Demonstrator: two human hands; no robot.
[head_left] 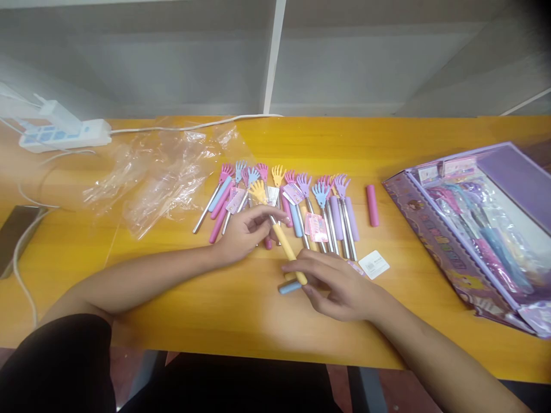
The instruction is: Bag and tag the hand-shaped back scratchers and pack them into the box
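A back scratcher with a yellow claw head and a yellow grip [284, 241] is held slantwise above the table. My left hand [243, 232] is closed around its metal rod, below the claw. The lower end of the yellow grip lies between the thumb and fingers of my right hand [338, 284]. Beneath and behind my hands lie several more back scratchers [321, 198] with pink, blue, purple and yellow claws, mixed with loose coloured grips. A blue grip [290, 287] lies on the table just left of my right fingers.
Crumpled clear plastic bags [167, 178] lie to the left, near a white power strip [69, 135] with cables. On the right stands an open purple box [456, 258] holding wrapped back scratchers. A pink grip [372, 205] and a white card [374, 264] lie on the wooden table [193, 321].
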